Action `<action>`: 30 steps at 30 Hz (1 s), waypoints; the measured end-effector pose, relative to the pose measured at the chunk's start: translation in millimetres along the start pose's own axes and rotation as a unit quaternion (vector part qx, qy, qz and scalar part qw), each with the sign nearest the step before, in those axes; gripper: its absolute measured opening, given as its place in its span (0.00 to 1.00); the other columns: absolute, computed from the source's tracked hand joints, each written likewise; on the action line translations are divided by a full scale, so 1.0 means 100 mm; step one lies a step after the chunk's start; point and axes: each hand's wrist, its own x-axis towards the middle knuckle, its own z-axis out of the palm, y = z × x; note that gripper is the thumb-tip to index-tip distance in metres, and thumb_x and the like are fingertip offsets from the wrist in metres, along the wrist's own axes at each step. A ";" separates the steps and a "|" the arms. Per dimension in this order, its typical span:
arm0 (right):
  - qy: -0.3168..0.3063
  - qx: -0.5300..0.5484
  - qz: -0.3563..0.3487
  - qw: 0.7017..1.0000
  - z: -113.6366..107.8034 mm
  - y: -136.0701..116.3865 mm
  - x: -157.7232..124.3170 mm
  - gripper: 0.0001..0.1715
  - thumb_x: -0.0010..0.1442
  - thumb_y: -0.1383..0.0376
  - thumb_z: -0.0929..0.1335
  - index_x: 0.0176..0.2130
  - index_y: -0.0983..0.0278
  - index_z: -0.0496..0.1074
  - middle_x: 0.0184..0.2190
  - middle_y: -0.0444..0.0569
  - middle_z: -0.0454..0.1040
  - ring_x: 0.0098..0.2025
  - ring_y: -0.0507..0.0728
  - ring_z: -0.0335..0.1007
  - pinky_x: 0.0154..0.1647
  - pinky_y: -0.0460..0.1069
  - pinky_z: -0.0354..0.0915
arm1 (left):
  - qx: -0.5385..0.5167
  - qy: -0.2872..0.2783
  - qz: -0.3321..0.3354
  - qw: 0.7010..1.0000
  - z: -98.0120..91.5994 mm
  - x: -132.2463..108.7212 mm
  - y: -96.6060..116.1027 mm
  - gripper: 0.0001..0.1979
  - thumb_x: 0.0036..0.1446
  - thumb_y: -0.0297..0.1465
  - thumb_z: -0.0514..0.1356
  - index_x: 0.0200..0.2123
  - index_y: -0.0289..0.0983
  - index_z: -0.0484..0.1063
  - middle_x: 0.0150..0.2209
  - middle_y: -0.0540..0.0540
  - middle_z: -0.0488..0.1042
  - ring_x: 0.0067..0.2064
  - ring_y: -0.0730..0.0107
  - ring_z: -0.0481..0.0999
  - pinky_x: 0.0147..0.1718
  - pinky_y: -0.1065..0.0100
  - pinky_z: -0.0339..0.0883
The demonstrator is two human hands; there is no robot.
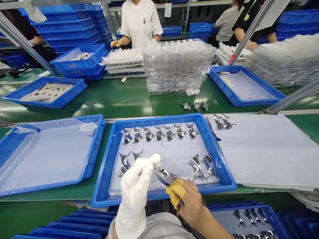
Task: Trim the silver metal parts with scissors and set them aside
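As a white-gloved left hand [136, 189] meets its far tip, a chrome-bright curved part [167, 177] is pinched between the thumb and fingers of the right hand [190, 199], seen from the head camera above a green workbench [112, 96]. Yellow covers [177, 189] sheathe fingers of the otherwise bare right hand. The glove's thumb and forefinger are drawn close together, though whether they grip the part cannot be told.

The held part is above the near half of a blue plastic tray [225, 181] lined with white sheeting. Seven similar pointed pieces [159, 132] line the tray's far side, two more [124, 163] sit just beyond the glove, and another pair [197, 167] lies at right.

To the left rests a second lined tray [96, 146]; to the right, a stack of white sheets [269, 156] bears two shiny pieces [219, 121] at its far left corner. Across the bench, near a tall stack of clear plastic trays [176, 69] and three small shiny pieces [196, 106], stands a person in a white T-shirt [141, 25].
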 end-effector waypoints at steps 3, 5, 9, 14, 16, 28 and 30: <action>0.010 0.032 0.027 0.999 0.03 0.03 0.00 0.15 0.64 0.78 0.64 0.42 0.59 0.73 0.28 0.47 0.80 0.25 0.55 0.74 0.28 0.48 0.68 | 0.027 -0.017 0.102 0.994 -0.03 -0.03 0.09 0.14 0.65 0.29 0.63 0.50 0.52 0.82 0.44 0.52 0.85 0.46 0.63 0.80 0.51 0.62 0.71; 0.011 0.074 0.056 0.996 0.05 0.05 0.01 0.15 0.62 0.78 0.64 0.40 0.59 0.72 0.27 0.46 0.79 0.25 0.55 0.73 0.28 0.47 0.66 | 0.034 -0.029 0.168 0.985 -0.03 -0.06 0.14 0.14 0.65 0.29 0.64 0.50 0.53 0.82 0.40 0.51 0.85 0.45 0.61 0.80 0.51 0.59 0.71; 0.000 0.172 0.134 0.976 0.07 0.06 0.07 0.12 0.63 0.74 0.64 0.34 0.59 0.70 0.23 0.42 0.72 0.23 0.54 0.64 0.27 0.47 0.62 | 0.055 -0.043 0.216 0.974 -0.02 -0.10 0.20 0.15 0.63 0.31 0.66 0.51 0.52 0.82 0.37 0.49 0.85 0.43 0.57 0.80 0.51 0.54 0.71; -0.030 0.301 0.263 0.916 -0.01 -0.05 0.15 0.16 0.67 0.61 0.70 0.27 0.60 0.70 0.20 0.39 0.63 0.22 0.51 0.53 0.25 0.46 0.56 | 0.076 0.001 0.134 0.988 -0.02 -0.07 0.15 0.13 0.63 0.31 0.67 0.48 0.53 0.83 0.41 0.52 0.85 0.44 0.62 0.80 0.49 0.60 0.72; -0.047 0.352 0.313 0.881 -0.07 -0.10 0.17 0.19 0.66 0.53 0.72 0.27 0.61 0.71 0.20 0.39 0.63 0.22 0.51 0.54 0.25 0.47 0.56 | 0.057 0.025 0.029 0.998 -0.02 -0.03 0.10 0.09 0.62 0.33 0.68 0.45 0.50 0.84 0.44 0.51 0.85 0.44 0.63 0.81 0.48 0.64 0.73; -0.048 0.441 0.397 0.803 -0.13 -0.19 0.26 0.22 0.61 0.49 0.74 0.29 0.62 0.71 0.20 0.38 0.61 0.23 0.50 0.50 0.25 0.47 0.49 | -0.113 0.064 -0.199 0.971 0.09 0.07 0.13 0.16 0.51 0.43 0.74 0.38 0.39 0.85 0.41 0.45 0.87 0.46 0.58 0.84 0.51 0.62 0.76; -0.038 0.467 0.408 0.783 -0.12 -0.18 0.24 0.21 0.61 0.49 0.75 0.29 0.62 0.71 0.21 0.37 0.59 0.22 0.48 0.45 0.23 0.46 0.46 | -0.115 0.057 -0.202 0.971 0.09 0.07 0.10 0.16 0.52 0.42 0.74 0.40 0.39 0.84 0.42 0.45 0.86 0.45 0.60 0.84 0.50 0.63 0.76</action>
